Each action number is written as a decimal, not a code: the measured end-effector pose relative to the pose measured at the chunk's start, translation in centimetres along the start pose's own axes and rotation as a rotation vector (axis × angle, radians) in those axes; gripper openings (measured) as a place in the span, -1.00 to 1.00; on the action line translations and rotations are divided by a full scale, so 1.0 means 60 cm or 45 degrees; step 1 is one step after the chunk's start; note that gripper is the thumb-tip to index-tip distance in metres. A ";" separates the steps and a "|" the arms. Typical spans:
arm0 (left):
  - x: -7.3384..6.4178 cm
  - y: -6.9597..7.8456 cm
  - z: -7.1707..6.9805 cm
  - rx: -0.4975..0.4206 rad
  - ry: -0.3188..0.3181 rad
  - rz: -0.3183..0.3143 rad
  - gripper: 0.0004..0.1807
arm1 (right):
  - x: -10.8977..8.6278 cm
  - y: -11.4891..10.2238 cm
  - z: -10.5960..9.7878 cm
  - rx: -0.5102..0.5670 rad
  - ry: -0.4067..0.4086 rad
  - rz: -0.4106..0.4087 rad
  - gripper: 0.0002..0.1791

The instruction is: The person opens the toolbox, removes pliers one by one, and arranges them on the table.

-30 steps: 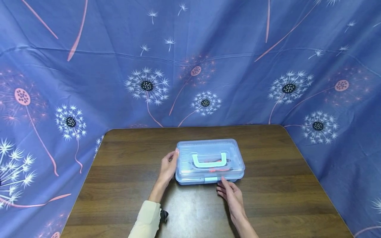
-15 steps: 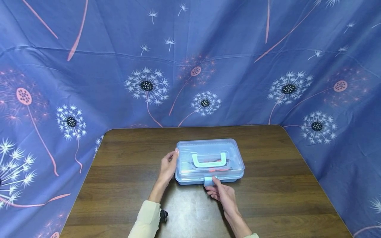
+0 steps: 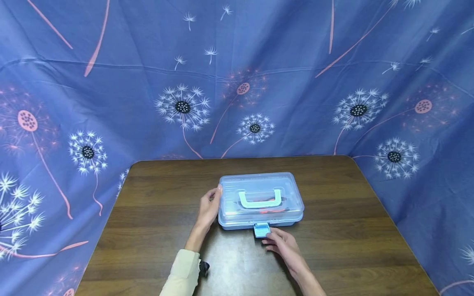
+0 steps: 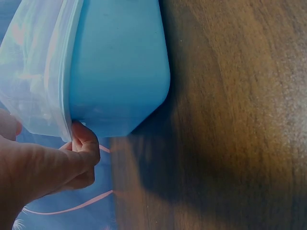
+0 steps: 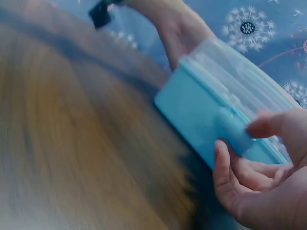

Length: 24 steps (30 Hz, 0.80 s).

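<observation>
A plastic storage box (image 3: 261, 201) with a light blue base and a clear lid stands on the table. The lid (image 3: 229, 189) is down, and its pale handle (image 3: 261, 204) lies on top. My left hand (image 3: 209, 209) grips the lid's rim at the left end; in the left wrist view its fingers (image 4: 85, 143) curl under that rim. At the front, the blue latch (image 3: 261, 230) sticks outward, swung away from the lid. My right hand (image 3: 286, 246) holds the latch's right corner between thumb and fingers, blurred in the right wrist view. Something red shows dimly through the lid.
The box stands on a brown wooden table (image 3: 155, 230). A blue dandelion-print cloth (image 3: 296, 94) hangs behind and beside it. A small black object (image 3: 203, 268) sits at the left wrist, by the cream sleeve (image 3: 182, 271).
My right hand has moved left onto the latch, then drawn it down and outward from the box front. The left hand and the box have stayed in place.
</observation>
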State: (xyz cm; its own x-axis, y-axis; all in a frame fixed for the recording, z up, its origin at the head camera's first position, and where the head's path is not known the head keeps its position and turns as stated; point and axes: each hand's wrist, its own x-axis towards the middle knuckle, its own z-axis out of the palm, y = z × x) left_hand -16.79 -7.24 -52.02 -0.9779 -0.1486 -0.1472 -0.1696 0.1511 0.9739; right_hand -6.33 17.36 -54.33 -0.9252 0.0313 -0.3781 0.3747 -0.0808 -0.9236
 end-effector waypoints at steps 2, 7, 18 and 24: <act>0.001 -0.001 0.000 -0.016 -0.004 -0.003 -0.27 | 0.001 0.005 -0.012 -0.101 -0.003 -0.029 -0.64; 0.002 -0.002 -0.001 -0.021 -0.009 -0.005 -0.29 | 0.005 0.015 -0.028 -0.250 0.034 -0.068 -0.77; -0.001 0.001 0.001 0.022 0.006 -0.025 -0.27 | 0.030 0.014 -0.022 -0.024 -0.042 -0.059 -0.62; -0.001 0.001 -0.001 0.028 -0.002 -0.036 -0.24 | 0.028 0.014 -0.043 -0.104 -0.031 -0.073 -0.61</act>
State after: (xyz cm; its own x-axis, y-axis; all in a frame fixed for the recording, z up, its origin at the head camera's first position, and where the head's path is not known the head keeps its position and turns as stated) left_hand -16.73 -7.29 -51.92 -0.9729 -0.1515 -0.1746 -0.1995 0.1682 0.9654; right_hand -7.39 19.90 -55.89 -0.9460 0.0092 -0.3240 0.3240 0.0017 -0.9460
